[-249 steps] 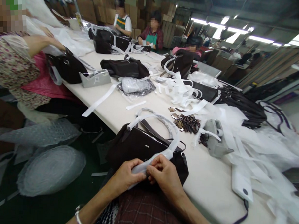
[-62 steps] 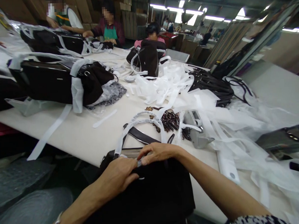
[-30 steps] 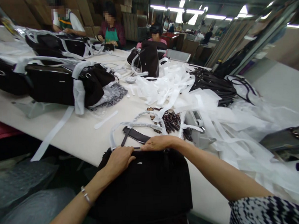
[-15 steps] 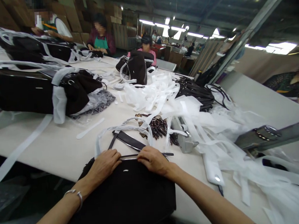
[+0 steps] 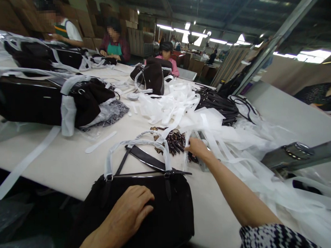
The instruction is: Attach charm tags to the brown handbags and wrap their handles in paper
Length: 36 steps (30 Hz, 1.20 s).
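Observation:
A black handbag stands at the table's near edge, its handles wrapped in white material. My left hand rests on the front of this bag, fingers slightly bent and holding nothing visible. Further right and forward, my right hand reaches to a tape dispenser, beside a pile of small dark and patterned pieces. Its fingers are pressed together at the dispenser's white strip; what they grip is too small to make out. A dark strap piece lies behind the bag's top.
More black bags with wrapped handles stand at the left. White strips and sheets are heaped across the middle and right, near a bundle of black straps. A metal pole crosses the right side. Several people sit beyond the table.
Both hands have left the bag's zipped top. My right hand has moved forward and right to the dispenser; my left hand has dropped onto the bag's front. The handles' attachments now show.

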Motion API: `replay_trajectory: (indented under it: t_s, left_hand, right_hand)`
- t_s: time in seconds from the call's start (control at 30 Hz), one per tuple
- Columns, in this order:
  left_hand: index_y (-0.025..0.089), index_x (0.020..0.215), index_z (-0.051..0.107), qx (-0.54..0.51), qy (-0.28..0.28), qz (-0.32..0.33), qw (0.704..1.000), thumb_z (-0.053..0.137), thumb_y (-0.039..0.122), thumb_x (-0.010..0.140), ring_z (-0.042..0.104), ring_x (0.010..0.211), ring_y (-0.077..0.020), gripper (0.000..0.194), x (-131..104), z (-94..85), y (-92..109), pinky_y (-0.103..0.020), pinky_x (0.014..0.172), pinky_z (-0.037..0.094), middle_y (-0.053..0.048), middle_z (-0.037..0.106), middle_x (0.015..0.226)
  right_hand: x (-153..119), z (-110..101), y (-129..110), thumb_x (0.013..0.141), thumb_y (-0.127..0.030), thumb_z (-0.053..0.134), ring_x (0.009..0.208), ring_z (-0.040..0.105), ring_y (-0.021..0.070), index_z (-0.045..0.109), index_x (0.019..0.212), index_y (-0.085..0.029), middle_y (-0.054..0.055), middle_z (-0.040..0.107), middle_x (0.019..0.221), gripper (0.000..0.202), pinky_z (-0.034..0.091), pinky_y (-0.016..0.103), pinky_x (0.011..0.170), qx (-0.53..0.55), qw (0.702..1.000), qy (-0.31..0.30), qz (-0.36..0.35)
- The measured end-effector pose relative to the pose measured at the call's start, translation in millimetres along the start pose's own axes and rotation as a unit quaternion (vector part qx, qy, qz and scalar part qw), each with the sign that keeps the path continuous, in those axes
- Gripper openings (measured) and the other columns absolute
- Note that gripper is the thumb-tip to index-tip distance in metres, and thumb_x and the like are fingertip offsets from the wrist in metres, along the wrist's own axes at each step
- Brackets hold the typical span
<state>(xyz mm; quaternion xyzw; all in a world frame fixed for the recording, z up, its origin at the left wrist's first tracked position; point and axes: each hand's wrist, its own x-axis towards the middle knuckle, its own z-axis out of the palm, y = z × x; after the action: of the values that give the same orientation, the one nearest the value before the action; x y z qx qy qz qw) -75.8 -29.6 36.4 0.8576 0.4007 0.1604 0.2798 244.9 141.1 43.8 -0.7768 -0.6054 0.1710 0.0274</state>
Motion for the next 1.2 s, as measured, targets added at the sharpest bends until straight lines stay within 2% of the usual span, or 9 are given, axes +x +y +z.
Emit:
replay_trajectory:
  t_s: [0.17,0.3,0.4,0.53,0.63,0.7,0.93,1.07,1.2]
  left_hand:
    - [0.022,0.101,0.063,-0.033,0.006,-0.002,0.999,0.051,0.021,0.094,0.060,0.096,-0.0194,0.014,22,-18.8,15,-0.035,0.090,0.046,-0.004,0.066,0.102]
    - [0.021,0.095,0.066,-0.107,0.017,-0.032,0.994,0.052,0.025,0.091,0.063,0.091,-0.0195,0.015,71,-20.8,24,-0.032,0.085,0.048,-0.004,0.068,0.095]
    - [0.017,0.107,0.065,-0.210,0.003,-0.101,0.973,0.057,0.029,0.086,0.068,0.081,-0.0206,0.025,120,-3.2,27,-0.029,0.071,0.053,-0.009,0.071,0.097]
    - [0.007,0.125,0.053,-0.376,-0.066,-0.161,0.910,0.054,0.028,0.085,0.069,0.061,-0.0182,0.044,170,33.3,25,-0.023,0.046,0.051,-0.013,0.071,0.090]
    - [0.008,0.104,0.060,-0.412,-0.067,-0.185,0.890,0.054,0.022,0.084,0.063,0.048,-0.0131,0.026,186,54.9,23,-0.019,0.042,0.049,-0.006,0.067,0.068]
    - [0.009,0.090,0.060,-0.426,-0.072,-0.198,0.880,0.054,0.020,0.084,0.062,0.046,-0.0112,0.014,190,62.6,24,-0.019,0.044,0.049,-0.005,0.066,0.066]
    - [0.009,0.088,0.060,-0.413,-0.092,-0.212,0.881,0.040,0.024,0.094,0.061,0.044,-0.0117,0.026,193,64.8,32,-0.019,0.045,0.046,-0.004,0.064,0.057]
    - [0.008,0.118,0.056,-0.378,-0.091,-0.209,0.897,0.035,0.027,0.097,0.053,0.035,-0.0099,0.035,178,54.8,35,-0.017,0.038,0.038,0.000,0.061,0.052]
    - [0.016,0.132,0.050,-0.290,-0.060,-0.151,0.943,0.037,0.033,0.096,0.054,0.037,-0.0089,0.042,135,27.1,32,-0.016,0.039,0.038,0.001,0.066,0.059]
  right_hand:
    - [5,6,13,0.071,-0.021,0.071,0.070,0.065,0.0213,0.067,0.084,-0.013,0.007,0.065,0.067,0.016,0.049,0.033,0.071,0.100,0.995,0.022,0.018]
    - [0,-5,27,0.073,-0.036,0.071,0.044,0.051,0.0121,0.065,0.078,-0.015,-0.004,0.052,0.048,0.022,0.048,0.028,0.051,0.249,0.968,-0.002,0.029]
    - [-7,-11,30,0.072,-0.043,0.071,0.042,0.046,0.0084,0.061,0.077,-0.017,-0.006,0.050,0.050,0.029,0.048,0.024,0.048,0.348,0.937,0.011,0.035]
    - [-14,-16,32,0.066,-0.044,0.076,0.040,0.043,0.0066,0.058,0.072,-0.017,-0.007,0.048,0.049,0.032,0.045,0.022,0.043,0.442,0.896,0.015,0.042]
    - [-17,-18,32,0.060,-0.038,0.081,0.039,0.041,0.0055,0.058,0.070,-0.016,-0.007,0.048,0.047,0.033,0.041,0.019,0.039,0.517,0.855,0.006,0.051]
    - [-18,-20,32,0.058,-0.037,0.083,0.039,0.041,0.0052,0.057,0.070,-0.016,-0.007,0.048,0.046,0.035,0.039,0.018,0.038,0.530,0.846,0.013,0.053]
    - [-16,-9,29,0.063,-0.053,0.077,0.035,0.031,0.0056,0.051,0.065,-0.020,-0.011,0.035,0.041,0.041,0.029,0.020,0.035,0.421,0.906,-0.036,0.004]
    - [-12,-2,27,0.073,-0.052,0.065,0.040,0.044,0.0113,0.056,0.064,-0.020,-0.006,0.044,0.043,0.035,0.034,0.024,0.041,0.261,0.965,0.039,-0.004]
    - [-2,0,24,0.081,-0.046,0.056,0.072,0.063,0.0205,0.064,0.070,-0.019,0.006,0.066,0.068,0.031,0.044,0.027,0.064,0.037,0.992,0.121,-0.009]
